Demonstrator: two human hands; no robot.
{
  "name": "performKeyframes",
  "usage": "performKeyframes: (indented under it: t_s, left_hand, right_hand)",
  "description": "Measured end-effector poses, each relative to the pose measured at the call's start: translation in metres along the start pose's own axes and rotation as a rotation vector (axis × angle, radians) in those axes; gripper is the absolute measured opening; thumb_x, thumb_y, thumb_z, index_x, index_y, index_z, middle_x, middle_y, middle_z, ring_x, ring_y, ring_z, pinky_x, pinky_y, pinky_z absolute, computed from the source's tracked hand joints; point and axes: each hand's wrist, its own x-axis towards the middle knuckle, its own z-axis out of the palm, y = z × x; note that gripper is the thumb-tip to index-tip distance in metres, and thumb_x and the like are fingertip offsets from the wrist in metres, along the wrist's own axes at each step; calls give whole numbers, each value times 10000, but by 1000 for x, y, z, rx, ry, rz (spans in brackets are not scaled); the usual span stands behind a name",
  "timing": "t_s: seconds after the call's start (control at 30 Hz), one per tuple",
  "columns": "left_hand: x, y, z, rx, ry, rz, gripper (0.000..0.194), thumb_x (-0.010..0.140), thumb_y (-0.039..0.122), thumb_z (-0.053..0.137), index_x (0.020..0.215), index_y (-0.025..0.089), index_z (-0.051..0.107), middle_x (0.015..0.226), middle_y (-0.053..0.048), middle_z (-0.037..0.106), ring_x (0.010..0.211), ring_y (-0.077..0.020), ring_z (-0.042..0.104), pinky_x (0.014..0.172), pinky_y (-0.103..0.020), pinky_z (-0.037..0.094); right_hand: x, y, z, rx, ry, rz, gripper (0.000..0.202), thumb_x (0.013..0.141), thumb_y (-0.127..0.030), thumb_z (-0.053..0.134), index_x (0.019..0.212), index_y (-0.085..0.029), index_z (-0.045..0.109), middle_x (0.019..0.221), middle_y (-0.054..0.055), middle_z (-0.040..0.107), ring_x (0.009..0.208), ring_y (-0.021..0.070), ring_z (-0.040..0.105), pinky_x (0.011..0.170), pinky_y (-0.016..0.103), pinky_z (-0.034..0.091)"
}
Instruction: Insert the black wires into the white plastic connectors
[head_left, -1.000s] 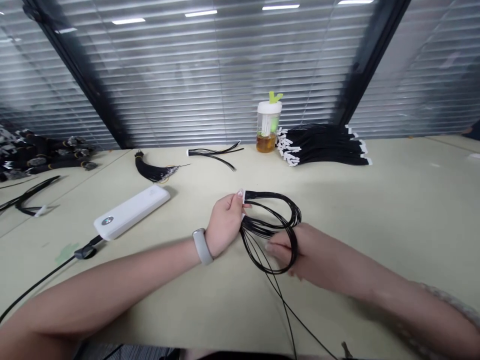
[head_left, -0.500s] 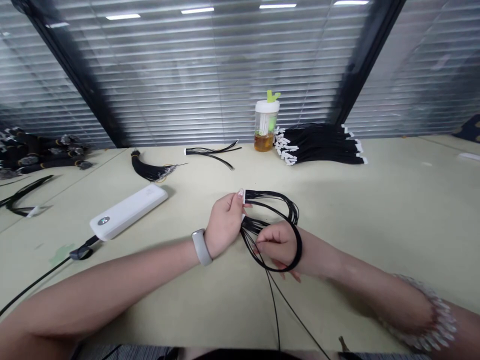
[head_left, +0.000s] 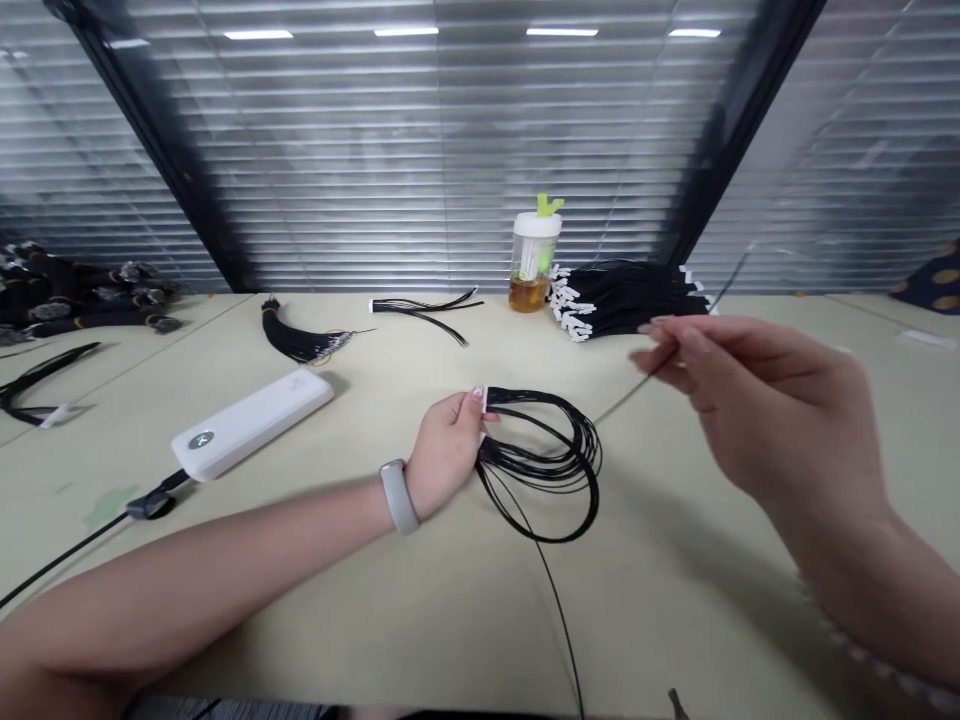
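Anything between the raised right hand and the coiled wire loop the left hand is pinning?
Nothing visible. Right hand hangs above bare table, to the right of the coiled wire loop; left hand holds the loop's far side.

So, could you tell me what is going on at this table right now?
A person is handling a coil of thin black wires on a pale table. The left hand pins the coil near its white-tipped end against the table. The right hand is raised above the table, fingertips pinched together, seemingly on one thin strand. Nearby lie a white power bank, a bottle with a green cap and a stack of black wire bundles.
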Motion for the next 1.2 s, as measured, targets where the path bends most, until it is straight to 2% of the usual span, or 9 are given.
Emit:
performKeyframes:
  t_s: [0.07, 0.13, 0.2, 0.27, 0.33, 0.53, 0.83, 1.1, 1.2]
  left_hand:
    - [-2, 2, -1, 24, -10, 35, 437, 836, 501, 414, 630, 142, 554, 565, 2, 540, 508, -104, 453, 503, -221, 355]
    - [-5, 3, -1, 41, -29, 83, 448, 853, 486, 386, 599, 146, 528, 576, -2, 552, 536, -108, 473, 541, -223, 372]
    - [-8, 4, -2, 49, -55, 131, 443, 868, 463, 366, 592, 148, 512, 564, 5, 537, 545, -107, 472, 559, -221, 374]
    - [-10, 6, -3, 61, -79, 169, 429, 876, 434, 362, 590, 149, 507, 555, 12, 521, 544, -102, 461, 559, -217, 368]
    - [-12, 7, -4, 76, -98, 188, 420, 882, 406, 360, 585, 147, 505, 551, 13, 515, 541, -97, 452, 555, -213, 361]
    - [-15, 9, -5, 88, -108, 208, 414, 887, 397, 347, 586, 152, 490, 560, 13, 516, 529, -93, 441, 545, -211, 353]
    - [-16, 7, -3, 105, -136, 211, 423, 893, 411, 327, 609, 152, 504, 556, 12, 522, 523, -91, 447, 536, -209, 356]
    - [-16, 7, -4, 101, -160, 225, 421, 896, 406, 327, 614, 149, 507, 547, 13, 517, 523, -87, 447, 542, -204, 361]
    - [-16, 6, -5, 96, -187, 226, 417, 894, 409, 336, 611, 149, 498, 555, 12, 513, 537, -87, 452, 547, -203, 365]
  right_hand:
    - [-8, -3, 12, 149, -107, 90, 273, 863, -295, 499, 1131, -263, 532, 745, 1, 613, 650, 137, 607, 633, 306, 511]
    - [-17, -5, 24, 129, -283, 164, 320, 851, -266, 508, 1169, -238, 480, 673, -16, 601, 560, 120, 568, 565, 273, 483]
    - [-23, -6, 34, 12, -422, 152, 189, 844, -251, 505, 1027, -216, 541, 674, -12, 607, 554, 107, 539, 537, 243, 439]
    - [-27, -6, 39, -131, -480, 87, 92, 838, -246, 508, 807, -195, 578, 641, -16, 586, 545, 92, 494, 516, 224, 387]
    - [-27, -7, 41, -227, -492, 17, 152, 832, -239, 513, 703, -184, 572, 591, -25, 553, 522, 82, 447, 498, 221, 347]
    - [-22, -7, 35, -257, -525, -48, 182, 829, -217, 508, 667, -178, 579, 602, -18, 577, 533, 83, 456, 500, 218, 337]
    - [-24, -6, 34, -286, -504, -123, 163, 815, -164, 516, 670, -183, 589, 613, -22, 589, 540, 78, 477, 513, 216, 340]
    - [-28, 1, 37, -431, -487, -372, 217, 866, -172, 450, 737, -172, 624, 647, 13, 565, 583, 97, 495, 536, 226, 337]
    - [-30, 2, 39, -497, -512, -383, 243, 885, -192, 424, 759, -167, 629, 653, 22, 554, 590, 104, 492, 550, 237, 332]
